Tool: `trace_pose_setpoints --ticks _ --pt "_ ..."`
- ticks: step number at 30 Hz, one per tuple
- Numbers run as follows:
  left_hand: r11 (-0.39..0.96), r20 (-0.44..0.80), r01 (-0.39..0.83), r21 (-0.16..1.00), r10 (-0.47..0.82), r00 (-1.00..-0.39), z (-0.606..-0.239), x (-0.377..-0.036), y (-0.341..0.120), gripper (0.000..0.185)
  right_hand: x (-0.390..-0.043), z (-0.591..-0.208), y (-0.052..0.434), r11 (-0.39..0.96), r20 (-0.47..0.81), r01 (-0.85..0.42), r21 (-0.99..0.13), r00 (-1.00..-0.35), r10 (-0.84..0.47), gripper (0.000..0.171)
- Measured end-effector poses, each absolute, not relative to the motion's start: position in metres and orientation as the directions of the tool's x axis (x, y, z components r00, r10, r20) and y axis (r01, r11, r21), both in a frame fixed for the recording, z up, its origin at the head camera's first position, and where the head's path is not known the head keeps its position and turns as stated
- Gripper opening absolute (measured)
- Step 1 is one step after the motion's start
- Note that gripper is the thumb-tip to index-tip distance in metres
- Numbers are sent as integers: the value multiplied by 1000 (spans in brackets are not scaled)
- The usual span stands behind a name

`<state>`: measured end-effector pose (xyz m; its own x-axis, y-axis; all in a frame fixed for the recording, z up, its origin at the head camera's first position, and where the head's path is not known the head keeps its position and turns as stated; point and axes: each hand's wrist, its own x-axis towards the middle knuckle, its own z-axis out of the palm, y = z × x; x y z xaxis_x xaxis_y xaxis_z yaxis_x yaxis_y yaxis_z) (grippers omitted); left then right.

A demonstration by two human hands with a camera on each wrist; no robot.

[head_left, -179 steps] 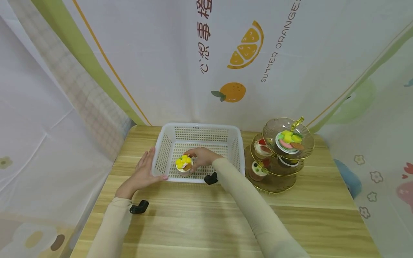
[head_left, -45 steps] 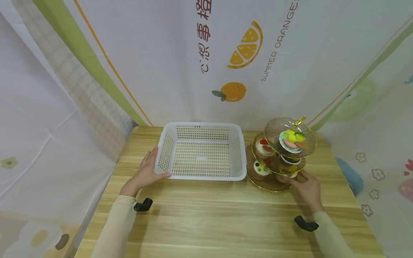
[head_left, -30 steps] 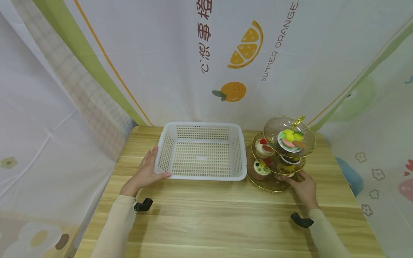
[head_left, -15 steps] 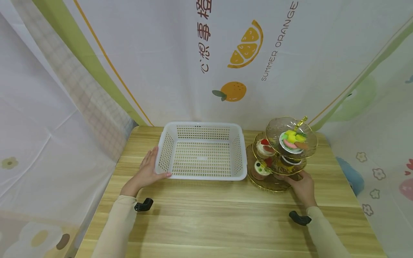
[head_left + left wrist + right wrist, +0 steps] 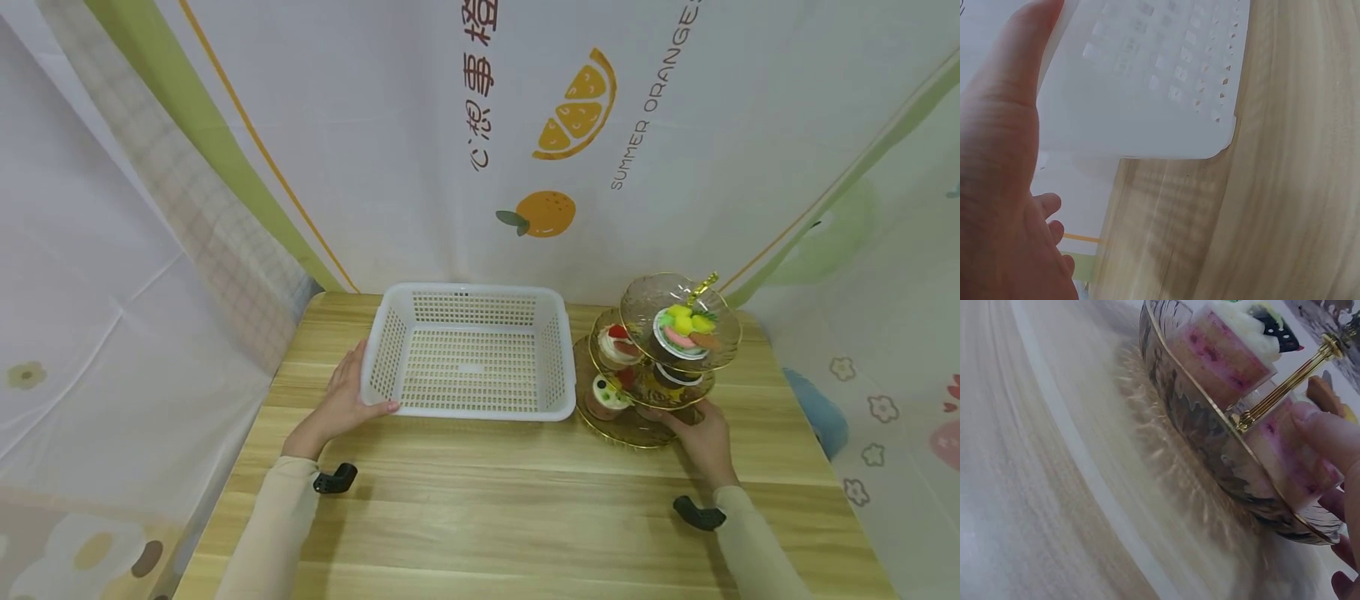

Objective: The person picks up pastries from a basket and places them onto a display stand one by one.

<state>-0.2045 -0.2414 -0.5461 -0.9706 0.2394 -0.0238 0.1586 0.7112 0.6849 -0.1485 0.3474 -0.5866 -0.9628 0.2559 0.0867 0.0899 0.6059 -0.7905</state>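
Note:
The left hand point(image 5: 341, 404) rests against the front left corner of the white plastic basket point(image 5: 480, 414), thumb along the front rim and straight fingers beside the left wall. In the right wrist view the right hand point(image 5: 1338, 456) pinches a cake cup point(image 5: 1288, 453) with pink-streaked layers and yellow and brown topping. That cup sits on the bottom tier of the three-tier gold-rimmed stand point(image 5: 633, 444), mostly hidden in the head view by the middle tier. Beside it stands a second cake cup point(image 5: 1222, 356) with white cream and a black dotted piece.
A fruit-topped cake cup point(image 5: 681, 332) occupies the top tier. On the middle tier are a strawberry-topped cup point(image 5: 618, 346) and another dark-sided one. The stand is close to the basket's right side. Printed cloth hangs behind the wooden table point(image 5: 510, 508).
The right hand has carried the yellow-topped cake cup out of the basket to the stand's bottom tier, then edged slightly inward. The stand's upper tiers shifted a little right. The left hand stays at the basket.

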Motion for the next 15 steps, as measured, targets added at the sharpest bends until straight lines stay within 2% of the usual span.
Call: trace_pose_setpoints --ticks 6,9,12,15 --pt "708 -29 123 695 199 -980 -546 -200 -240 131 -133 -573 352 540 -34 202 -817 -952 304 75" --pt "706 -7 135 695 194 -981 -543 -197 -239 125 -120 -563 350 530 -14 212 -821 -935 354 80" --pt "707 25 155 690 191 -981 -537 -193 -237 119 -105 -553 343 550 58 201 -810 -907 417 71" --pt "724 71 188 664 189 -979 -526 -184 -233 117 -89 -544 335 620 166 149 -770 -892 421 57"
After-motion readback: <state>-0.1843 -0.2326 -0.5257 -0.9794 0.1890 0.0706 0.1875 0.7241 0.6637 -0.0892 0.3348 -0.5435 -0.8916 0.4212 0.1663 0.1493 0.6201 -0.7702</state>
